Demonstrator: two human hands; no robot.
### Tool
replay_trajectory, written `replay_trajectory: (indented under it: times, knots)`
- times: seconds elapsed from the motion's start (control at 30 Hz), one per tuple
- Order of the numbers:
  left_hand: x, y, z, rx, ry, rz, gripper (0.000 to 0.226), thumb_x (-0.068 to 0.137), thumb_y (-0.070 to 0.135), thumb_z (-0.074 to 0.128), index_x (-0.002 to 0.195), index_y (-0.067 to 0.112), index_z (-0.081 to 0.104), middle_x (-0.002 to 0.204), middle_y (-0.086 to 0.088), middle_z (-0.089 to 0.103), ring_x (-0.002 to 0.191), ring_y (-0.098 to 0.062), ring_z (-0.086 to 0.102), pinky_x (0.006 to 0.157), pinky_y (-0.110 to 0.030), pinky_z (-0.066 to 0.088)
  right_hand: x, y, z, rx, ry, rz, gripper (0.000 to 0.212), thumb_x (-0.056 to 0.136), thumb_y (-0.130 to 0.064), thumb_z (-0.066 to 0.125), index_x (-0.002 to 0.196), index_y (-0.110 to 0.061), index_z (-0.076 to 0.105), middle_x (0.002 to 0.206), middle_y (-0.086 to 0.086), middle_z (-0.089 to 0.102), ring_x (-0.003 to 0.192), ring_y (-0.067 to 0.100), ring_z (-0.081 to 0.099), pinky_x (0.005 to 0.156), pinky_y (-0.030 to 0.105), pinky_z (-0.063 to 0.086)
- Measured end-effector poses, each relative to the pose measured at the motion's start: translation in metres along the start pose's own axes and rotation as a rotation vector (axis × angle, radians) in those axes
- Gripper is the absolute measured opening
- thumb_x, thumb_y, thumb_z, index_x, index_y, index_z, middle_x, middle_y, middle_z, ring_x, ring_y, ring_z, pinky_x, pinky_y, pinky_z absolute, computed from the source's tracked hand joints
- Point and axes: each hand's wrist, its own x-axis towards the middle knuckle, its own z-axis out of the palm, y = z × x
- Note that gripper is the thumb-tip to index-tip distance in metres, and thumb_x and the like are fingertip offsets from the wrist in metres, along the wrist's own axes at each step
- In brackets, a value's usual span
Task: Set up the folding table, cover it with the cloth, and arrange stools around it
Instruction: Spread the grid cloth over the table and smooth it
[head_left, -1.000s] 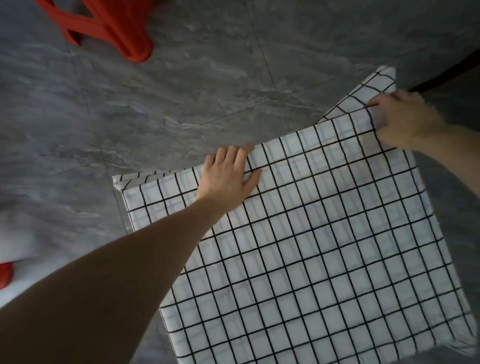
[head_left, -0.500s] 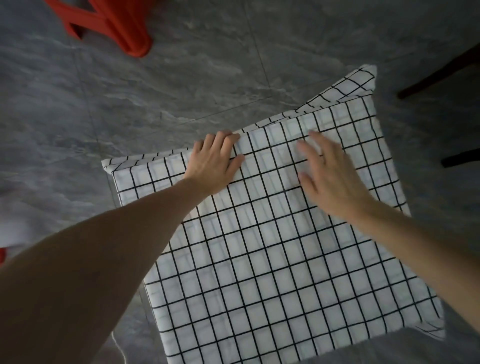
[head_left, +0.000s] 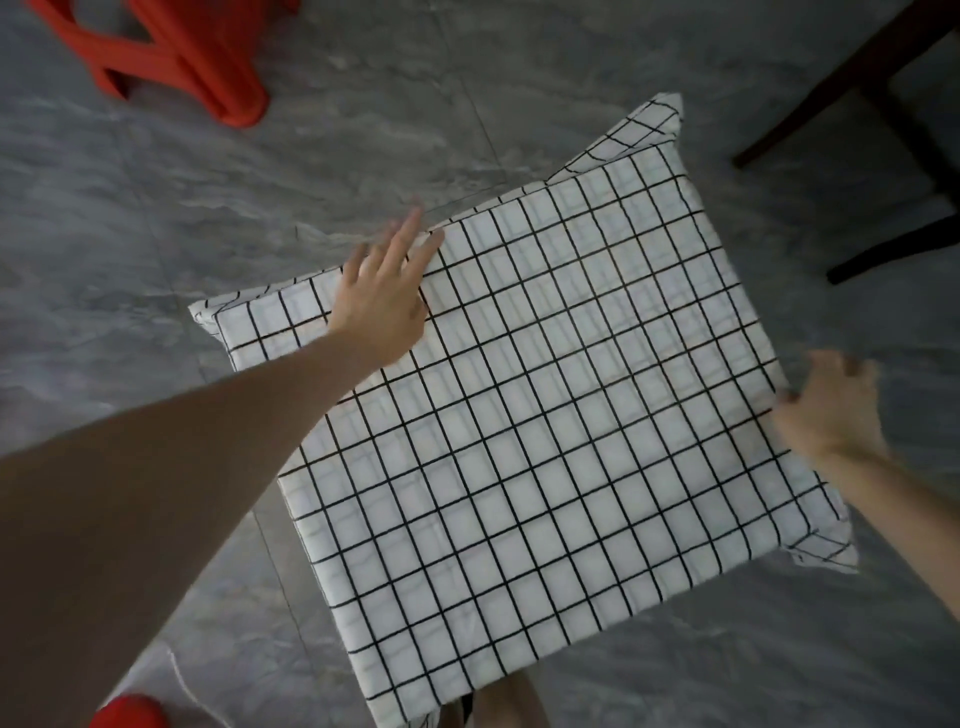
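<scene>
Fingers (head_left: 402, 244) of left hand (head_left: 382, 306) lie straight on cloth (head_left: 545, 395).

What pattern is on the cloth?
White with a black grid of squares on the cloth, seen in the head view.

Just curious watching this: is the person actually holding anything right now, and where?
The right hand seems to grip the checked cloth at its right edge, though blur makes this uncertain. The left hand only rests flat on it.
</scene>
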Motion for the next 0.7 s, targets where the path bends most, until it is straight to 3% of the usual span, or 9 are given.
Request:
replay_trajectory:
  times: [0.13, 0.3, 0.5, 0.7]
  knots:
    - [-0.089, 0.011, 0.018, -0.109, -0.016, 0.07, 0.061, 0.09, 0.012, 0.049, 0.145, 0.025, 0.028, 0.162, 0.001, 0.011, 0.147, -0.021, 0.018, 0.119, -0.048, 0.015, -0.061, -0.048, 0.019, 0.033, 0.036, -0.41, 0.055, 0.083, -0.008, 0.059, 0.135, -0.007, 0.04, 0.139, 0.018, 0.031, 0.123, 0.037, 0.04, 0.094, 0.05, 0.049]
    - [-0.176, 0.016, 0.047, -0.09, -0.071, 0.102, 0.049, 0.085, 0.021, 0.062, 0.13, 0.026, 0.045, 0.133, 0.0, 0.04, 0.119, -0.026, 0.044, 0.103, -0.049, 0.03, -0.153, -0.127, 0.064, 0.029, -0.053, -0.692, 0.055, 0.082, -0.017, 0.065, 0.132, -0.015, 0.045, 0.141, 0.013, 0.037, 0.126, 0.027, 0.044, 0.099, 0.044, 0.048]
    - [-0.209, 0.018, 0.068, -0.036, -0.089, 0.101, 0.048, 0.092, 0.033, 0.042, 0.14, 0.034, 0.038, 0.142, 0.005, 0.037, 0.125, -0.024, 0.035, 0.102, -0.05, 0.034, -0.221, -0.168, 0.101, 0.067, -0.211, -0.857, 0.055, 0.087, -0.022, 0.064, 0.136, -0.019, 0.039, 0.147, 0.01, 0.023, 0.122, 0.022, 0.044, 0.088, 0.034, 0.053]
    - [-0.209, 0.024, 0.071, -0.006, -0.129, 0.036, 0.051, 0.09, 0.037, 0.03, 0.14, 0.034, 0.039, 0.144, 0.004, 0.037, 0.127, -0.026, 0.033, 0.104, -0.053, 0.033, -0.186, -0.104, 0.095, -0.096, -0.205, -0.854, 0.058, 0.083, -0.025, 0.067, 0.135, -0.026, 0.04, 0.144, 0.006, 0.028, 0.123, 0.021, 0.044, 0.093, 0.039, 0.051]
